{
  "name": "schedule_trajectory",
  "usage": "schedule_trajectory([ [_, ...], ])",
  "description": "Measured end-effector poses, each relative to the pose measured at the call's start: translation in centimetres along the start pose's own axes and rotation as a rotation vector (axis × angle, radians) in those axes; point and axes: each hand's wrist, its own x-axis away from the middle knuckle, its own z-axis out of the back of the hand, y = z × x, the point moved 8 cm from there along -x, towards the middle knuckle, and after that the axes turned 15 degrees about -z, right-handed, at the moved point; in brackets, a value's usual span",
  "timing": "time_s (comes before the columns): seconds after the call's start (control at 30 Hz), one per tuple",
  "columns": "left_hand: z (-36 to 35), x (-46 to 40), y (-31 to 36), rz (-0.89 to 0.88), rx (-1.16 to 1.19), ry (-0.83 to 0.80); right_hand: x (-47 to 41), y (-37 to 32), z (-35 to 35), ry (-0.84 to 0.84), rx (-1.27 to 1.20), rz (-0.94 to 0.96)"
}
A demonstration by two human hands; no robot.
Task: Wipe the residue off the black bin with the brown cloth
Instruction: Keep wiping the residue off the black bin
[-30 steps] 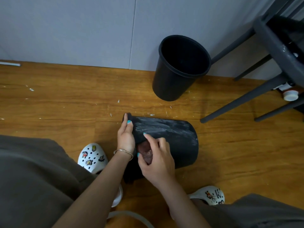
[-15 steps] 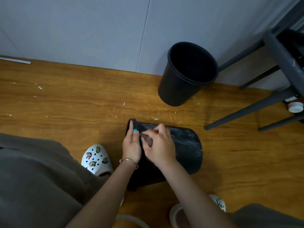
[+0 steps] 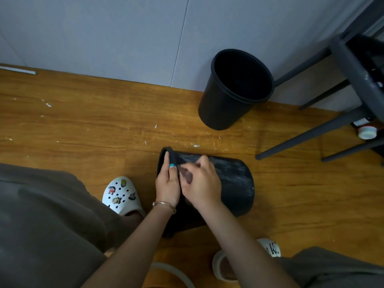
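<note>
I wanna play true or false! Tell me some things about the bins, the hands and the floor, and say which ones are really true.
1. The black bin being wiped lies on its side. True.
2. The right hand holds a brown cloth against it. True.
3. The left hand is up in the air. False: it grips the bin's rim.
4. The second bin has tipped over. False: it stands upright by the wall.
5. White streaks show on the lying bin. True.
</note>
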Motion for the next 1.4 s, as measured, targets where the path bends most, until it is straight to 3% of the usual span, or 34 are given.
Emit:
schedule_trajectory([
  [0.13, -0.2, 0.2, 0.5, -0.024, -0.022, -0.010, 1.8, 1.6, 0.0, 0.007, -0.049, -0.017],
  [0.27, -0.5, 0.8, 0.8, -0.031, -0.017, -0.012, -3.7, 3.0, 1.1, -0.010, -0.001, -0.334],
  [0.37, -0.5, 1.4, 1.7, -0.030, 0.002, -0.011, -6.1, 5.6, 3.4, 0.057, -0.156, -0.485],
  [0.47, -0.7, 0.7, 1.9, -0.013, 0.024, -0.018, -5.5, 7.4, 6.5, 0.135, -0.498, -0.427],
  [0.6, -1.0, 0.4, 2.7, -0.016, 0.001, -0.021, -2.9, 8.6, 9.5, 0.310, -0.691, -0.263],
  [0.77, -0.7, 0.5, 3.1, -0.035, -0.222, -0.052, -0.1, 10.8, 2.1, 0.007, -0.540, -0.380],
  [0.87, -0.7, -0.6, 2.8, 0.023, -0.322, -0.066, 0.3, 12.0, 2.3, 0.067, -0.572, -0.457],
  [1.0, -2.0, -0.6, 2.7, 0.013, -0.365, -0.178, 1.0, 11.0, 1.8, 0.022, -0.315, -0.477],
  [1.17, -2.2, -0.5, 2.6, 0.064, -0.240, -0.128, 2.5, 10.6, 0.4, -0.087, -0.179, -0.776],
  [1.27, -2.2, -0.2, 2.5, 0.072, -0.164, -0.103, 2.6, 7.7, 0.4, 0.034, -0.054, -0.678],
  [1.33, -1.9, -0.4, 2.1, 0.051, -0.123, -0.096, 2.7, 5.9, 0.6, 0.143, -0.055, -0.497],
  [1.4, -1.6, -0.6, 1.7, 0.053, -0.125, -0.092, 2.3, 5.8, 0.9, 0.139, -0.136, -0.297],
])
